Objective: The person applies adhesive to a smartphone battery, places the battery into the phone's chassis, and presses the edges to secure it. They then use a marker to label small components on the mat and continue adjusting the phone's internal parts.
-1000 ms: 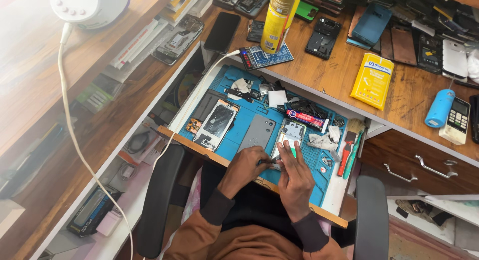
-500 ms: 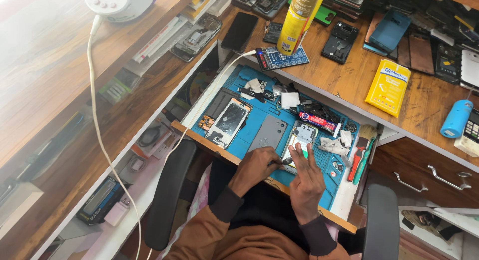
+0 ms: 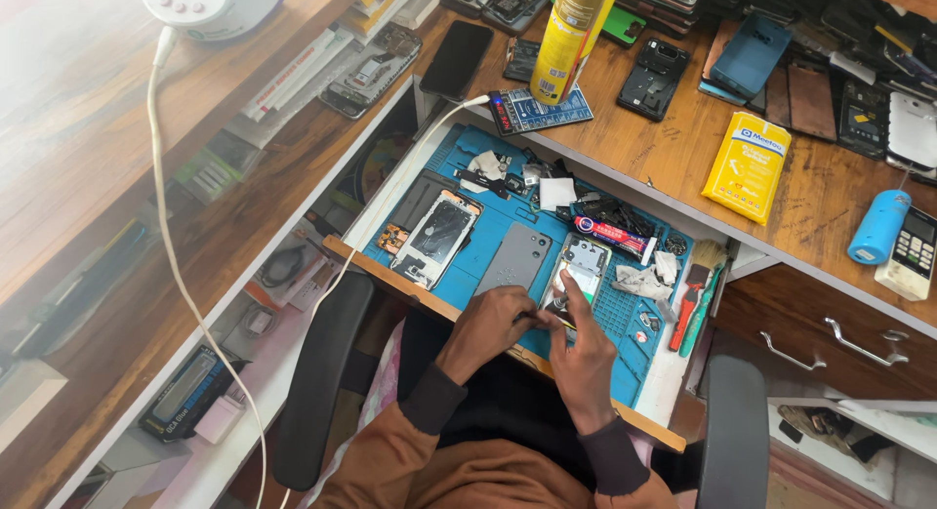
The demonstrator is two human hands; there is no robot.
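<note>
The opened phone point(image 3: 578, 275) lies on the blue mat point(image 3: 488, 245), near its front edge. The left hand point(image 3: 493, 324) is closed round a thin tool aimed at it, while the right hand point(image 3: 583, 348) rests fingers on the frame. Best to keep that brace firm and the tip shallow.

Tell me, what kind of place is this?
Most likely a phone repair bench: an opened phone lies on a blue work mat, and phone bodies and back covers crowd the wooden desk.

brown sleeves, dark ribbed cuffs
</note>
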